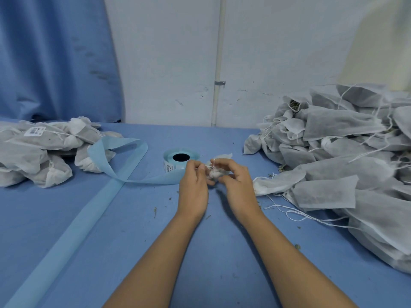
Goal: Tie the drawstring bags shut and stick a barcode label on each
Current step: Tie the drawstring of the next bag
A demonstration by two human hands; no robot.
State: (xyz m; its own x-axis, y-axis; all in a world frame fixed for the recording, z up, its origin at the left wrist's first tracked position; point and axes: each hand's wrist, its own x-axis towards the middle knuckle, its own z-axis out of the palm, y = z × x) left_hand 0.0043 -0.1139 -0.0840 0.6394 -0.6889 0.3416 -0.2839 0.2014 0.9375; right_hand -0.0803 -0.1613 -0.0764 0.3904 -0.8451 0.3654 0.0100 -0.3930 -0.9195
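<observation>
A blue cloth-covered counter (222, 252) fills the view in front of you, with a pale wall and a blue curtain behind it. On your right a large heap of white non-woven fabric drawstring bags (347, 156) is piled high, their mouths loose and thin white cords trailing across the cloth. On your left lies a smaller pile of tied white fabric bags (40, 150), the top one carrying a white barcode label (34, 131). A long pale blue backing strip (82, 227) runs from the near left edge, loops beside that pile and leads back to a pale blue roll of labels (169, 157) standing near the middle of the counter. Just in front of the roll, both hands meet. Your right hand (235, 181) curls its fingers and thumb around a small white fabric drawstring bag (214, 173), held just above the counter. Your left hand (193, 183) pinches the thin white string (213, 163) at the bag's gathered neck between thumb and fingertips. Small dark crumbs speckle the cloth around your wrists.
</observation>
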